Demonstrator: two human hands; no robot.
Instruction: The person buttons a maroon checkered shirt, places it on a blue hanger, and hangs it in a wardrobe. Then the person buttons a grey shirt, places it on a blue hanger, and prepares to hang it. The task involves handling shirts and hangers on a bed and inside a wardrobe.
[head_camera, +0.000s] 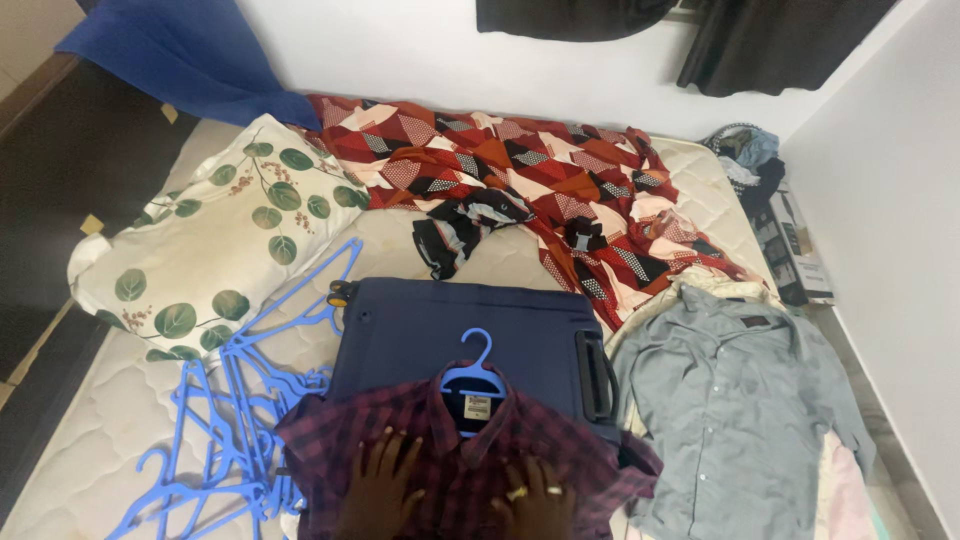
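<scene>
A dark red plaid shirt lies on a blue hanger, spread over a navy suitcase on the mattress. My left hand presses flat on the shirt's left chest, fingers apart. My right hand, wearing rings, rests flat on the shirt's right side. Both hands sit near the bottom edge of the view. Neither hand grips anything.
A pile of blue hangers lies left of the suitcase. A leaf-print pillow sits at the left. A grey shirt tops a clothes stack at the right. A red patterned sheet covers the far mattress.
</scene>
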